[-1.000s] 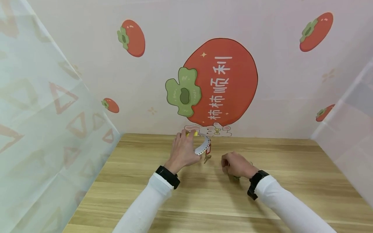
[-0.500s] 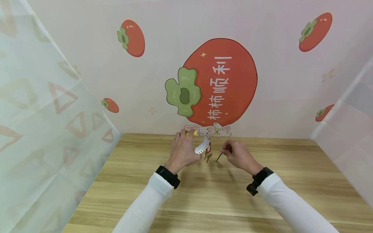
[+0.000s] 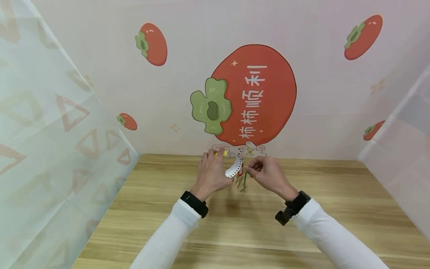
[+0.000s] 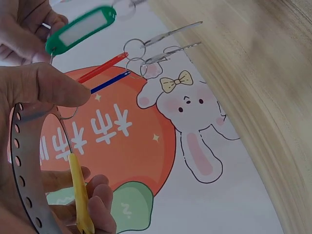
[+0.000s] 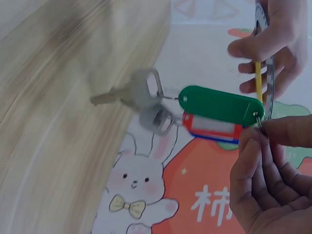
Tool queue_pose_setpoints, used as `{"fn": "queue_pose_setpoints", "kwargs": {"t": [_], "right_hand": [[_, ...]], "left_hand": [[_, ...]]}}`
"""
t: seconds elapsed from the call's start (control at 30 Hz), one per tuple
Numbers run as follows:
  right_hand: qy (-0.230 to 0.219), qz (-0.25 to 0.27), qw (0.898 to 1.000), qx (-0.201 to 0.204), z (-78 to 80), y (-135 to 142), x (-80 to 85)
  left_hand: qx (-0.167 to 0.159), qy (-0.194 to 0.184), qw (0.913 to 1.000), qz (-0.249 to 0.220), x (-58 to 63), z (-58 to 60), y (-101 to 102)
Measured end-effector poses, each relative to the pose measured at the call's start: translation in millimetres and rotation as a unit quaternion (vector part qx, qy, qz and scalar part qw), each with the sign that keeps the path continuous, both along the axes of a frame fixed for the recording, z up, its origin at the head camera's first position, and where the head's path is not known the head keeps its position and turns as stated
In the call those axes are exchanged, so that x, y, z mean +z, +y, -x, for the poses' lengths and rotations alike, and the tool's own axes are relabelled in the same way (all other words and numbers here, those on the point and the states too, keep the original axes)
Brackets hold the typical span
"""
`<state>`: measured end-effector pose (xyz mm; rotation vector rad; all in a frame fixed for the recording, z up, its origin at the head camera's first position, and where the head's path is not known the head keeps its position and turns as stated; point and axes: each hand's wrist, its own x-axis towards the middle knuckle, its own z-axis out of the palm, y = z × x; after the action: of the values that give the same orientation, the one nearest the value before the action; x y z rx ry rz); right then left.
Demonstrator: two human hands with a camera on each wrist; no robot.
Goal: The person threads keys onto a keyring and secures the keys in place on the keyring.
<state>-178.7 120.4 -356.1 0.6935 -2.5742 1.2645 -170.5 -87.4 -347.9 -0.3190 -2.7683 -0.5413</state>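
Observation:
Near the back of the table, my left hand (image 3: 209, 173) grips a white curved key hoop (image 3: 234, 169) with a row of holes along it and a yellow sleeve (image 4: 78, 190). From the hoop hang a red key tag (image 4: 102, 68) and a blue key tag (image 4: 111, 82), each with a key below. Close on their right, my right hand (image 3: 268, 175) pinches the small metal ring (image 5: 260, 124) of a green key tag (image 5: 214, 103) between thumb and fingertip. Its key (image 5: 139, 90) dangles beside the others. In the left wrist view the thumb covers part of the hoop.
A wood-grain table (image 3: 188, 224) lies under both hands. Just behind them stands a pale back wall (image 3: 181, 93) printed with persimmons and a rabbit (image 3: 243, 150). Side panels (image 3: 67, 168) close off the left and right.
My right hand has risen from low over the table with the green-tagged key and moved left, up beside the hoop. The left hand and the hoop have stayed nearly still.

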Motion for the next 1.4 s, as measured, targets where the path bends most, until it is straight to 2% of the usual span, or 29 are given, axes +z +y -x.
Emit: {"fn": "queue_pose_setpoints", "kwargs": {"t": [0.23,0.63,0.83,1.0,1.17,1.27,1.4], "right_hand": [[-0.015,0.015,1.0,-0.009,1.0,-5.3,2.4],[-0.105,0.076,0.992,-0.004,2.0,-7.3,3.2],[-0.109,0.085,0.99,0.001,2.1,-8.3,4.1],[-0.076,0.063,0.995,-0.005,1.9,-10.2,3.3],[0.016,0.008,0.999,-0.028,0.4,-14.1,1.1],[0.071,-0.026,0.996,-0.04,-1.0,-17.0,-1.3],[0.138,-0.065,0.988,-0.032,-1.7,-19.2,-3.7]], "left_hand": [[-0.004,0.011,0.9999,0.008,0.4,-1.3,1.3],[-0.002,0.019,0.9997,0.018,0.0,-2.0,0.1],[-0.006,0.018,0.9997,0.016,-1.4,-2.2,-0.5],[-0.004,0.015,0.9998,0.011,-1.1,-2.9,0.4],[0.003,0.005,0.9999,0.012,-1.8,-2.2,1.9],[0.006,-0.002,0.9999,0.01,-2.9,-1.4,2.6],[0.008,-0.007,0.9999,0.007,-3.2,-0.7,3.3]]}}
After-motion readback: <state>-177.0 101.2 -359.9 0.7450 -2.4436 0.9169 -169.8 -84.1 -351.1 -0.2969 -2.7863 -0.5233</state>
